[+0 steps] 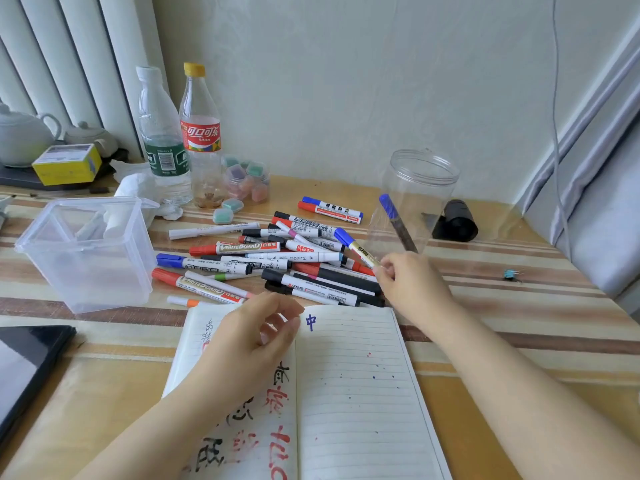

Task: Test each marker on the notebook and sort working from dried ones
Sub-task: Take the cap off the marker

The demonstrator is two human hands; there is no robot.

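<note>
An open lined notebook (353, 393) lies in front of me, with red and black marks on its left page and a blue character at the top of the right page. Beyond it is a pile of several markers (270, 261). My right hand (412, 282) pinches the end of a gold marker with a blue cap (356, 247) at the pile's right side. My left hand (252, 337) hovers over the notebook's left page, fingers loosely curled and holding nothing. A clear round jar (415, 199) holds one blue-capped marker (396, 221).
A clear square container (86, 254) stands left of the pile. Two plastic bottles (183, 133), a small tub of coloured erasers (247, 180), tissue and teapots are at the back left. A dark tablet (27, 368) lies at the left edge, a black cylinder (457, 220) beside the jar.
</note>
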